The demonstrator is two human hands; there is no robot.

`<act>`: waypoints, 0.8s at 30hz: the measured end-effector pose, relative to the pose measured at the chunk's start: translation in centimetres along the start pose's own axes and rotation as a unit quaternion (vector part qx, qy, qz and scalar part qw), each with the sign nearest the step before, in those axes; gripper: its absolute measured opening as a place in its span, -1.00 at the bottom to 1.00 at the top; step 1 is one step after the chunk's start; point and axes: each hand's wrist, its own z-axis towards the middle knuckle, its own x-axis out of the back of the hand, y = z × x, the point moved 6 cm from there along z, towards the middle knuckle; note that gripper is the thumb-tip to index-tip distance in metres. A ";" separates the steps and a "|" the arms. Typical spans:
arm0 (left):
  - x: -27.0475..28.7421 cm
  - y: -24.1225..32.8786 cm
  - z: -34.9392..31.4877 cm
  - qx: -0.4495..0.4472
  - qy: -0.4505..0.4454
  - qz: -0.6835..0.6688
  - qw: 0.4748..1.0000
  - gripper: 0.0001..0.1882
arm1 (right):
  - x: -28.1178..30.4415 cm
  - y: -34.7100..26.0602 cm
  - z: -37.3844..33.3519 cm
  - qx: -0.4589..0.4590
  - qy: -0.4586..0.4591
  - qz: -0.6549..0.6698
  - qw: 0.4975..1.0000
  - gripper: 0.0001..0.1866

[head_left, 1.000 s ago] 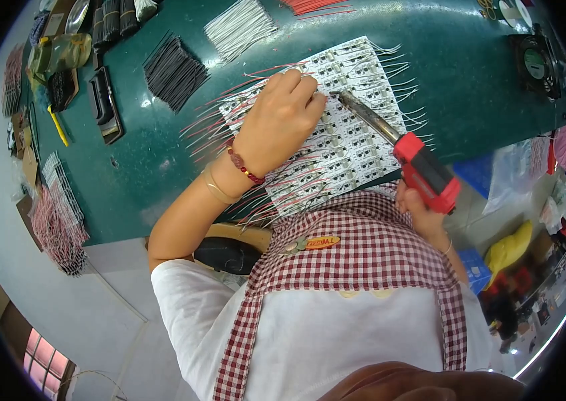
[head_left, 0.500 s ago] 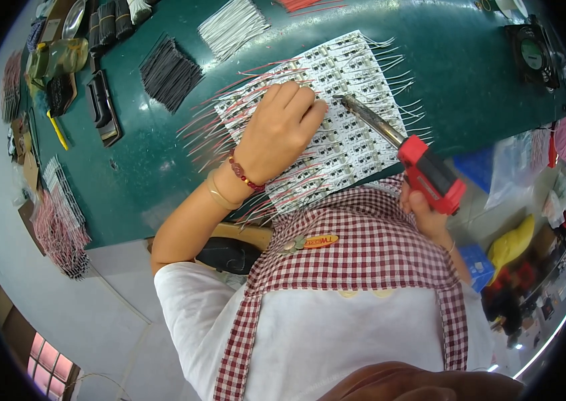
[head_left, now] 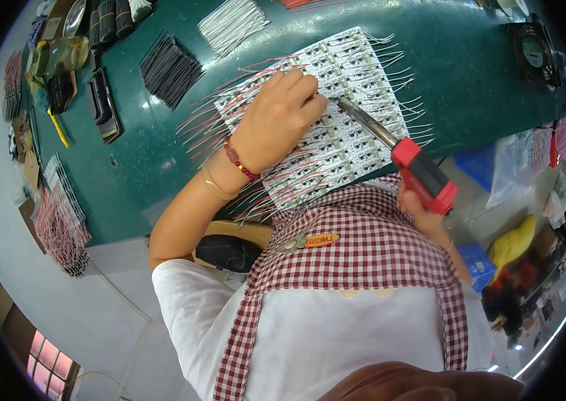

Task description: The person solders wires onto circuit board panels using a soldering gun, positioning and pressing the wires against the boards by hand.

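A white panel of small circuit boards (head_left: 356, 150) lies tilted on the green table, with red and white wires along its left side and white wires along its right. Over the panel's middle, my left hand (head_left: 283, 113) has its fingers pinched together; whatever is between the fingertips is hidden. My right hand (head_left: 416, 204) grips a red and black soldering iron (head_left: 423, 174) from below. The iron's metal tip points up and left, just right of my left fingertips and close above the panel. I cannot tell whether the tip touches a board.
Beyond the panel lie a pile of black wires (head_left: 171, 70), white wires (head_left: 233, 27) and red wires (head_left: 310, 4). A black fan-like device (head_left: 533, 55) stands far right. Wired strips (head_left: 62, 220) hang over the left edge, near a yellow pen-like tool (head_left: 58, 128) and a black stapler-like tool (head_left: 101, 103).
My left hand has shifted slightly left. The soldering iron in my right hand has moved a little left and down, its tip staying near the left fingertips.
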 end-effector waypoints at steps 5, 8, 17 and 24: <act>0.0 -0.4 0.0 -0.004 0.002 -0.021 1.000 -0.74 | 0.1 0.0 -0.5 0.001 0.050 0.021 0.999 -0.76; 0.0 -0.3 0.0 -0.007 0.004 -0.013 1.000 -0.73 | 0.2 -0.5 -0.2 0.024 0.047 -0.005 0.999 -0.77; 0.6 0.4 -0.4 -0.002 0.039 0.001 0.999 -0.72 | 0.1 0.0 -0.9 -0.012 0.053 0.036 0.998 -0.81; -0.6 2.0 -1.0 -0.003 0.028 -0.002 1.000 -0.80 | 0.5 0.7 -1.8 -0.033 0.051 0.127 0.990 -0.81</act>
